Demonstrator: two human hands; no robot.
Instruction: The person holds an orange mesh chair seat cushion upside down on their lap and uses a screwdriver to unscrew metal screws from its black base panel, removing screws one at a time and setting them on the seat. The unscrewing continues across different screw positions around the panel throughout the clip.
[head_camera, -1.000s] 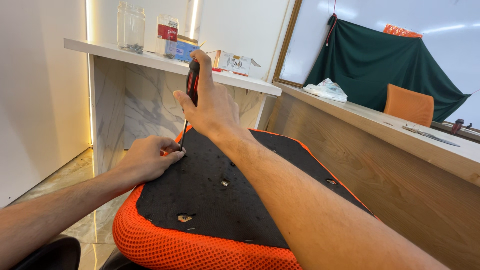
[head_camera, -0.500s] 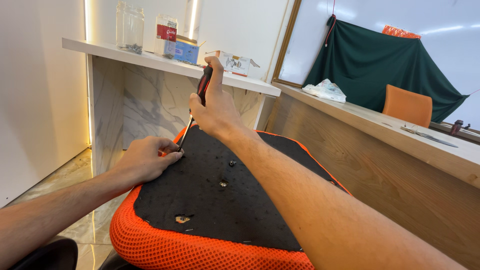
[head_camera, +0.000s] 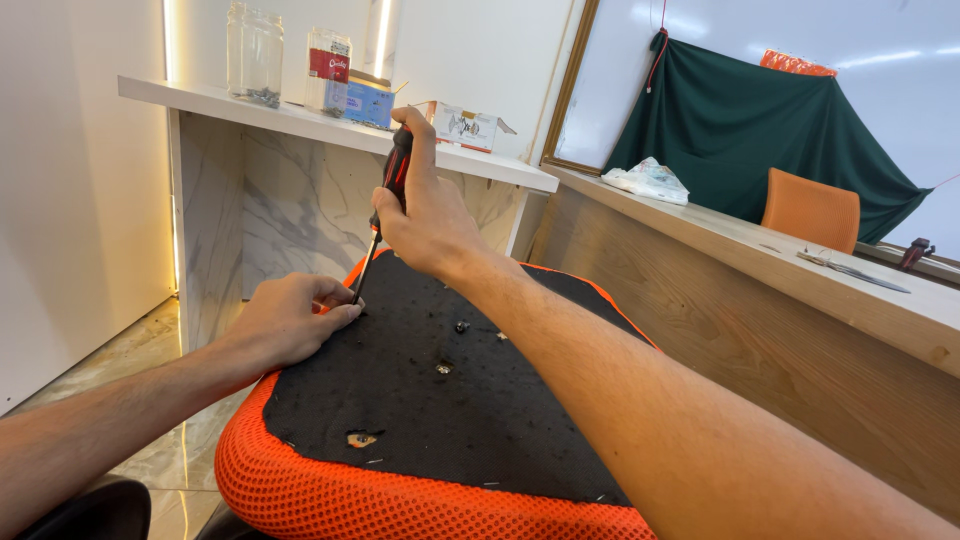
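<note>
Right hand (head_camera: 425, 220) clamped on screwdriver (head_camera: 385, 205), red-black handle up, shaft tilted down-left; tip meets black underside of orange mesh seat (head_camera: 400, 500) at its far-left edge; left hand (head_camera: 290, 320) curled, fingertips pinched at the tip, resting on seat; white shelf (head_camera: 330, 125) with glass jars (head_camera: 255, 55) beyond.

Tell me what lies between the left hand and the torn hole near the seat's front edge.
In the head view, only bare black fabric lies between the left hand and the torn hole.

red-labelled jar (head_camera: 327, 68), blue box (head_camera: 366, 100), white carton (head_camera: 462, 126)
</note>
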